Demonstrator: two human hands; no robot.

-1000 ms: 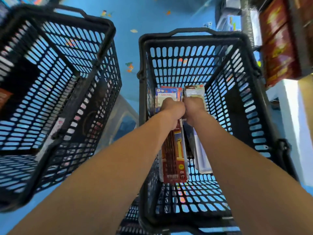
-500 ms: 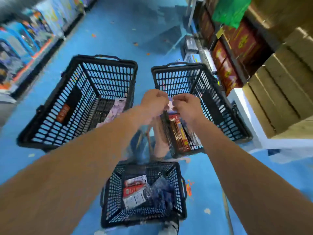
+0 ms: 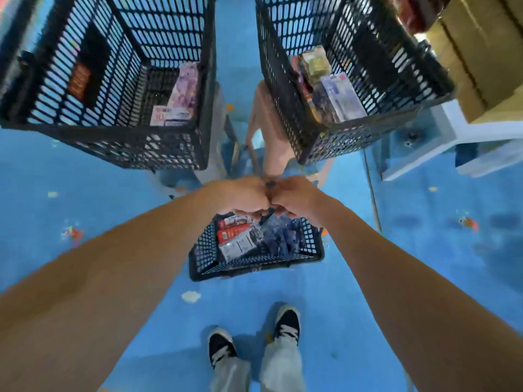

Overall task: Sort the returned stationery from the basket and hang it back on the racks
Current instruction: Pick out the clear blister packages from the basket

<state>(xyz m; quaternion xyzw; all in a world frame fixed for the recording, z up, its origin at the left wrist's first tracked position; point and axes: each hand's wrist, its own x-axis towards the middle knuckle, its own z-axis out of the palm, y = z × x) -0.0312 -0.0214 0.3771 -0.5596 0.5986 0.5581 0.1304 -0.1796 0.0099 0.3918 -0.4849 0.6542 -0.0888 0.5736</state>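
Since 0.5 s ago both hands have come down from the 1 o'clock basket [image 3: 357,136] to just above the small basket [image 3: 256,267], which sits at 6 o'clock of the 2 large ones. The left hand [image 3: 242,200] and right hand [image 3: 297,198] meet knuckle to knuckle, fingers curled, apparently pinching a small dark item [image 3: 270,183] between them; blur hides what it is. The small basket holds red packs [image 3: 234,231] and clear blue packets [image 3: 280,236]. The 11 o'clock basket [image 3: 113,146] holds a pink pack [image 3: 181,94].

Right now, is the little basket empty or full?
Partly full: the little basket holds red packets and blue packs.
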